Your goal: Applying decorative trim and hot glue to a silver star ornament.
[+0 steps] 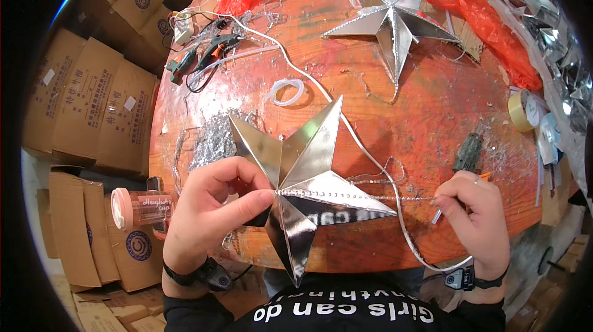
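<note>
A shiny silver five-pointed star (309, 159) with raised ridges is in front of me at the near side of the table. My left hand (225, 199) is closed at its middle, thumb and forefinger pinching the end of a thin bead chain (404, 198) against the star. This chain runs along the ridge of the right-hand point and on, stretched straight, to my right hand (466, 208). The fingers of that hand are closed on the chain's other part. A clear stick end (437, 216) shows below them. Just beyond the right hand lies a dark green tool (467, 153), partly hidden.
Another silver star (392, 23), its ridges trimmed, lies at the far right. A white cable (355, 134) crosses the table. Around are a tubing coil (288, 92), silver chain pile (213, 140), pliers-like tools (216, 51), red bags (494, 35), tape (522, 111) and a pink-lidded cup (139, 208).
</note>
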`<state>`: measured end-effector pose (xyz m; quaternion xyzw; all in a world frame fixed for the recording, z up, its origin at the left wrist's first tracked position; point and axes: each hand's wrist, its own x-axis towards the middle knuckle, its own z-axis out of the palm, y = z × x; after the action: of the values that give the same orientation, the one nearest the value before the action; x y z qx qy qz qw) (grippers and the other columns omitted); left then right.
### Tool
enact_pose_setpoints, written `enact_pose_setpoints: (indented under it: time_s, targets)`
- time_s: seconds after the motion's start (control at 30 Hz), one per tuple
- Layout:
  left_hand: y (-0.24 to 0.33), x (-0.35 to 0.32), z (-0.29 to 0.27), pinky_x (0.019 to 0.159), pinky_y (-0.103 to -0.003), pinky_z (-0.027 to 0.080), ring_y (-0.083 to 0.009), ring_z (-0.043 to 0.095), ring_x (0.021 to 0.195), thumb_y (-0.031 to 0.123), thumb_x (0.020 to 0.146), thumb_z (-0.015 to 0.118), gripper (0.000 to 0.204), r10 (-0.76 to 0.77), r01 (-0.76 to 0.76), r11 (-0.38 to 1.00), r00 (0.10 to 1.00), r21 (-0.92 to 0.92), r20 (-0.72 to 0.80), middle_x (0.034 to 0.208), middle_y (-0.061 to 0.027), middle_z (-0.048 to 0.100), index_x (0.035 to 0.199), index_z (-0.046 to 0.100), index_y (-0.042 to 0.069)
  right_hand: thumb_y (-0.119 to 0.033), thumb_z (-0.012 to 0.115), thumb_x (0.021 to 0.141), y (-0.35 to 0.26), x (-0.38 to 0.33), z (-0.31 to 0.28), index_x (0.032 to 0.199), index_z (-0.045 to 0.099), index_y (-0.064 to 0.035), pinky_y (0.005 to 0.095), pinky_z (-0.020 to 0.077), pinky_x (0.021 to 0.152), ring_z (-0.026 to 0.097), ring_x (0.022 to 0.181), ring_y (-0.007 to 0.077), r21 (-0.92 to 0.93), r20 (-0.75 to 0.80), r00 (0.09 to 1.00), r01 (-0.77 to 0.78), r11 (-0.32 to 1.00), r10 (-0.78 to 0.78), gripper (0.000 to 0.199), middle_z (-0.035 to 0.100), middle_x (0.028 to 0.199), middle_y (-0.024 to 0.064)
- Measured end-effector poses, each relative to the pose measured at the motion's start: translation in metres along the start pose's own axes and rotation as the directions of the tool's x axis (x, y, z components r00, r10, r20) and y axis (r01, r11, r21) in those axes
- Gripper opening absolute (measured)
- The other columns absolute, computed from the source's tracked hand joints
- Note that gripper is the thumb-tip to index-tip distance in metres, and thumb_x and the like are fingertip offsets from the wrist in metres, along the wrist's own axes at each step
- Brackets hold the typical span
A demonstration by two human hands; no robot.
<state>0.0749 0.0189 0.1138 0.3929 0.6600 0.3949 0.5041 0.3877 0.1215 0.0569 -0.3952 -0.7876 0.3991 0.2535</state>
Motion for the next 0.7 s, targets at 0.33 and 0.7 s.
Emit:
enact_pose_setpoints:
  time_s: [0.33,0.7]
  targets:
    - [-0.012,0.008,-0.007,0.07,-0.021,0.045,-0.0042,0.056,0.078,0.005,0.091,0.069,0.009,0.015,-0.014,0.987,1.0,0.159,-0.005,0.085,0.0012,0.063,0.09,0.063,0.0,-0.009,0.075,0.083,0.01,-0.009,0.016,0.081,0.069,-0.0015,0.0283,0.0382,0.051,0.054,0.054,0.0149,0.163,0.158,0.974,-0.188,0.969,0.163,0.01,0.062,0.065,0.0078]
    - [0.008,0.008,0.014,0.068,-0.028,0.045,-0.0143,0.058,0.077,0.008,0.08,0.077,0.012,0.234,-0.195,0.699,0.972,0.688,0.038,0.086,-0.0017,0.063,0.089,0.069,0.006,-0.008,0.078,0.08,0.014,-0.007,0.017,0.082,0.071,-0.0039,0.0283,0.042,0.053,0.057,0.053,0.0163,0.179,0.19,0.98,-0.089,0.98,0.055,0.008,0.064,0.065,0.006]
